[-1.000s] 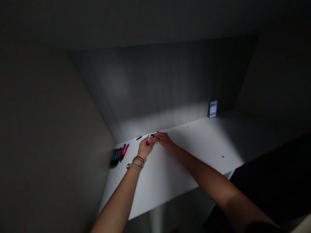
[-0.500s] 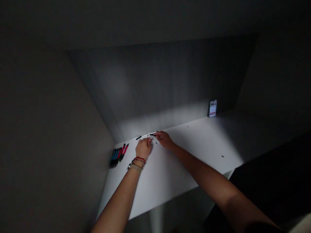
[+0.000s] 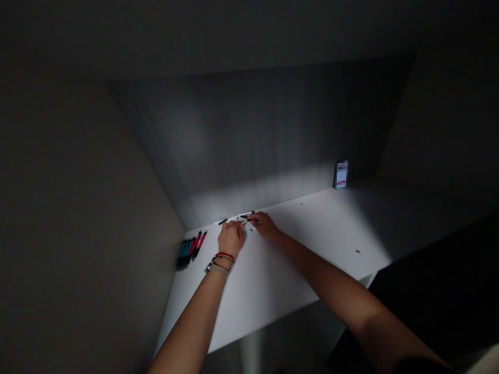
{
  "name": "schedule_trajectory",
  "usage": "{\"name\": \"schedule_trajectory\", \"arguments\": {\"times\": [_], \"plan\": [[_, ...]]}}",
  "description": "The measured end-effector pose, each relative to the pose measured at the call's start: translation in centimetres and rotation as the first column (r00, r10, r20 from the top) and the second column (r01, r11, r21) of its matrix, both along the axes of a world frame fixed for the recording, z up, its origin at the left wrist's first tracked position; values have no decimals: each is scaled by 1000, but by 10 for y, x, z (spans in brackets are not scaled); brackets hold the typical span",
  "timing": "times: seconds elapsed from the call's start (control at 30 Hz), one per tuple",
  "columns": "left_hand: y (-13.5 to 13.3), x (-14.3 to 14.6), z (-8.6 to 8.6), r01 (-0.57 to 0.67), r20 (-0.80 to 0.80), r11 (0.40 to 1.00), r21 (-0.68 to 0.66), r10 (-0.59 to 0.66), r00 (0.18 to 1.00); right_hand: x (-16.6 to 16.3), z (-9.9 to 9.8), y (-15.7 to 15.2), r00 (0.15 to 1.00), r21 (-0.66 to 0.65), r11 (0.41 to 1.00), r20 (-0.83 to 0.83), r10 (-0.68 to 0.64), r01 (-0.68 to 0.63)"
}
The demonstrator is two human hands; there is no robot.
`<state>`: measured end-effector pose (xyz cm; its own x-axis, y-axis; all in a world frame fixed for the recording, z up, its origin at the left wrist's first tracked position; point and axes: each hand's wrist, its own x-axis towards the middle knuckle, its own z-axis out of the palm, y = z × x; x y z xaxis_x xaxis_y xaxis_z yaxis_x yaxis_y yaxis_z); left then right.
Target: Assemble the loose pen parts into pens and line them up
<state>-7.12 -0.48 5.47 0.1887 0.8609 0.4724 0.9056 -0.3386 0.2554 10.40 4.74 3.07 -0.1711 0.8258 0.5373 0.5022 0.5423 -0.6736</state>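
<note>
My left hand (image 3: 231, 238) is closed near the back edge of the white desk, pinching a thin white stick-like piece (image 3: 244, 222), perhaps a pen refill. Just to its right, my right hand (image 3: 265, 226) is closed on a slim dark pen part (image 3: 253, 221). The ends of the two pieces meet or nearly meet; I cannot tell whether they are joined. Behind the hands, small black pen parts (image 3: 223, 221) lie along the back edge. A tiny grey piece (image 3: 251, 229) rests below my right fingers.
On the left of the white desk (image 3: 265, 280), several blue and black pens (image 3: 183, 253) lie in a row by the side wall, with red and black pens (image 3: 200, 244) beside them. A phone (image 3: 341, 174) leans on the back panel (image 3: 253, 140) at right. The surroundings are dark.
The dark part in my right hand has come down slightly, in line with the white piece. My left hand has barely moved.
</note>
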Motion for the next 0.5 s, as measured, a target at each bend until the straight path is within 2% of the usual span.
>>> {"name": "schedule_trajectory", "arguments": {"times": [0.2, 0.5], "plan": [[-1, -1, 1, 35, 9, 999, 21, -35, 999, -1, -3, 2, 1000, -10, 1000, -21, 2, -2], [-2, -1, 3, 21, -54, 1000, 12, -20, 998, -1, 2, -2, 1000, -51, 999, 1, -1, 1]]}}
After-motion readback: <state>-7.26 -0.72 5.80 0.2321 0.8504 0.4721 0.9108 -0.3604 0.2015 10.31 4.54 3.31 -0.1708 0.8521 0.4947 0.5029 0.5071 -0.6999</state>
